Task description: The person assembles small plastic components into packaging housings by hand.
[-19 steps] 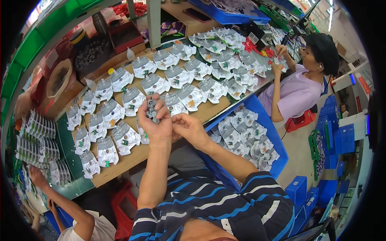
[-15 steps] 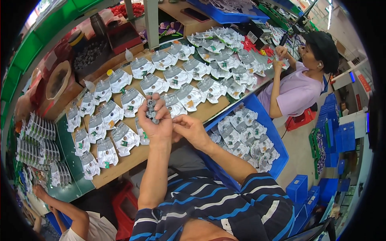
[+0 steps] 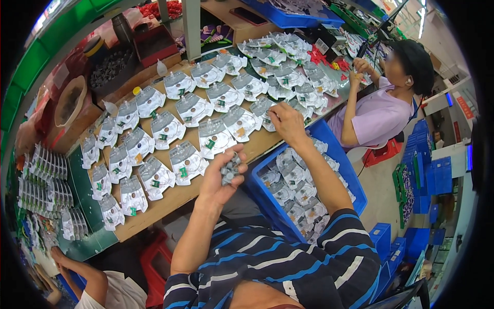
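My left hand (image 3: pixel 218 180) is cupped palm-up near the front edge of the board, its fingers curled round several small grey plastic parts (image 3: pixel 231 169). To the right, my right hand (image 3: pixel 289 123) reaches over a grey-and-white fan-shaped plastic housing (image 3: pixel 261 109). Its fingertips are pinched together at that housing, and whatever they hold is too small to make out. More housings of the same kind, many with a little green circuit board, lie in rows on the brown board (image 3: pixel 149 208). One such housing (image 3: pixel 215 138) lies just beyond my left hand.
A blue bin (image 3: pixel 360 206) full of housings stands below the table edge at right. Stacked housings (image 3: pixel 46 180) are at far left. A dark container of grey parts (image 3: pixel 110 69) is at the back. One co-worker (image 3: pixel 373 110) sits at right; another's arm (image 3: pixel 85 270) shows lower left.
My hands have drawn apart. The right one has gone from beside the left palm out to a housing at right; the left, still holding the grey parts, has come lower and right.
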{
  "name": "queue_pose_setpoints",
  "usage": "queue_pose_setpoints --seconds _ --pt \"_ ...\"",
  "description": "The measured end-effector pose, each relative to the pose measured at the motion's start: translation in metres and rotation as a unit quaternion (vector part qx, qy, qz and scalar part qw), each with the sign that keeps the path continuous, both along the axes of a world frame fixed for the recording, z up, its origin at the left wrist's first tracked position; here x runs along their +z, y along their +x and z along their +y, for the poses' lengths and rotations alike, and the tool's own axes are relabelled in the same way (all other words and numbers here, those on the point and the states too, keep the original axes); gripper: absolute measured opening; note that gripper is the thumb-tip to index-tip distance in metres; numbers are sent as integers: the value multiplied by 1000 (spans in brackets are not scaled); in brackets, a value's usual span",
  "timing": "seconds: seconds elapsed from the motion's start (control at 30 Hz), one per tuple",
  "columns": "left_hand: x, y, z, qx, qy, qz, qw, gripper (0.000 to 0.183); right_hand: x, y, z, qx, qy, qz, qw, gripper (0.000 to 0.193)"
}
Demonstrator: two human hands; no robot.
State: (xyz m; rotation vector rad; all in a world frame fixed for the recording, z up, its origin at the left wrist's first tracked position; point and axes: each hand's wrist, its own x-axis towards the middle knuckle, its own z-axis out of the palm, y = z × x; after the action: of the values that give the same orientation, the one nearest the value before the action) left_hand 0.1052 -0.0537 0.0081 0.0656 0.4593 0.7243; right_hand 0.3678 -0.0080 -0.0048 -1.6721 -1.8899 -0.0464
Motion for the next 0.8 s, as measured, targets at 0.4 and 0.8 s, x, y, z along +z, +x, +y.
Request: queue_pose_setpoints --seconds 0.4,0.8 --pt "-3 -6 -8 -27 17 32 999 34 1 14 14 -32 -127 -82 988 13" --pt "-9 -3 -8 -7 39 107 993 27 75 -90 -51 223 -282 275 892 18"
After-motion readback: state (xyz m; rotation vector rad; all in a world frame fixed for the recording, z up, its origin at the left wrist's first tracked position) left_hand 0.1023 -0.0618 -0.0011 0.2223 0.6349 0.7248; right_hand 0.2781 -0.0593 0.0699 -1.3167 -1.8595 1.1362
